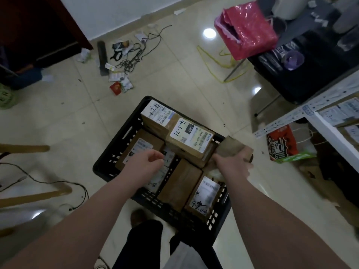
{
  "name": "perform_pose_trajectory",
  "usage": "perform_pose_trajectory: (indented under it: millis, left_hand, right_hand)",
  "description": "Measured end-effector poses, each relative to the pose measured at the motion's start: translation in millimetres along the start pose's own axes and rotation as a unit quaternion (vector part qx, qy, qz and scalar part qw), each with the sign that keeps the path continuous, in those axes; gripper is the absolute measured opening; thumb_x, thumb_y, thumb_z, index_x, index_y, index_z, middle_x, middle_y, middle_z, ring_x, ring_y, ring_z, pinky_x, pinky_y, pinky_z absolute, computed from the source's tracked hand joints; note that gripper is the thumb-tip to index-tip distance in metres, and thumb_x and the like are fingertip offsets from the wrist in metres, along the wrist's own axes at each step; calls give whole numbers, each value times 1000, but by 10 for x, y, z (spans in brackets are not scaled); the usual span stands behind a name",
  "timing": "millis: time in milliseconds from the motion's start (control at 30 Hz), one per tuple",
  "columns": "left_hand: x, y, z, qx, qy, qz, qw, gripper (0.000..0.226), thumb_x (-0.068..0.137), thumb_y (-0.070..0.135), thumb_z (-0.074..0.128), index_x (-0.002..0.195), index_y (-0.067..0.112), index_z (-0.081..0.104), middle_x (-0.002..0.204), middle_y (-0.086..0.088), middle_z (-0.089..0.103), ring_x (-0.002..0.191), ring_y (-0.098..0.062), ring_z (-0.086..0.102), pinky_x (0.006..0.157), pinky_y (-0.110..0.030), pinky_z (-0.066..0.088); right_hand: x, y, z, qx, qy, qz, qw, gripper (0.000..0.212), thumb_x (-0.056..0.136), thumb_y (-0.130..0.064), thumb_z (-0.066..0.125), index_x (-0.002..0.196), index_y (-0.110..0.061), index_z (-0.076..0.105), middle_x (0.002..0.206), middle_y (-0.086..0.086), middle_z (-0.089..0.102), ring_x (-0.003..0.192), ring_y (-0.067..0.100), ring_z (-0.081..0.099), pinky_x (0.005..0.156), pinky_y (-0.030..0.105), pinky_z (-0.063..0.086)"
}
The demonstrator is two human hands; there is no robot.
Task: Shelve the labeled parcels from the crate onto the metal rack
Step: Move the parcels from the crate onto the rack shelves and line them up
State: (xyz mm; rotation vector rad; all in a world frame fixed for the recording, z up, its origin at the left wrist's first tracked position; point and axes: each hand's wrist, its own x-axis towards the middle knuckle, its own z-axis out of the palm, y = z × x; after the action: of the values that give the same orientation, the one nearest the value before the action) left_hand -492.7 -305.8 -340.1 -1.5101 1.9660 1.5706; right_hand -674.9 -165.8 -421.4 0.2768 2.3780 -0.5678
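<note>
A black slotted plastic crate point(110, 152) sits on the tiled floor in front of me, packed with several brown cardboard parcels. Two parcels at its far side show white labels with handwritten codes, one point(157, 115) behind the other point(191, 135). My right hand point(233, 164) grips a small brown parcel point(230, 146) raised over the crate's right rim. My left hand point(147, 162) hovers over the parcels on the crate's left side, fingers curled, holding nothing. The white metal rack point(330, 131) stands at the right edge, with labeled parcels on its shelf.
A red-orange printed bag point(281, 144) lies under the rack. A pink bag point(246, 30) sits on a stand at the top right beside a black bin point(303, 74). Cords and litter point(124, 61) lie on the floor beyond the crate. Wooden legs point(29, 193) and a cable are at left.
</note>
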Motion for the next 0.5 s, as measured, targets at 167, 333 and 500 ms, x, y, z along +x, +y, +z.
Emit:
perform_pose_trajectory:
  millis: [167,333,500]
  left_hand:
    - [258,154,55,0,-40,-1,999,11,92,21,57,99,27,63,97,0,67,91,-18,64,86,-40,55]
    - [432,399,150,1,-125,12,992,8,93,23,59,100,26,62,99,-2,65,88,-16,62,79,-35,53]
    - [409,602,148,-31,-257,-21,966,42,85,44,65,123,29,54,116,2,62,111,-19,55,95,-44,46]
  right_hand:
    - [-90,102,-196,41,36,24,998,100,73,-47,72,150,-40,10,138,21,31,124,40,33,79,40,32]
    - [-226,308,-766,200,-1,28,979,86,60,-51,71,140,-45,40,127,9,51,114,30,51,91,40,47]
    - [-621,365,-1183,291,-208,-10,934,36,54,-46,67,86,-30,65,79,-3,63,71,13,54,68,30,42]
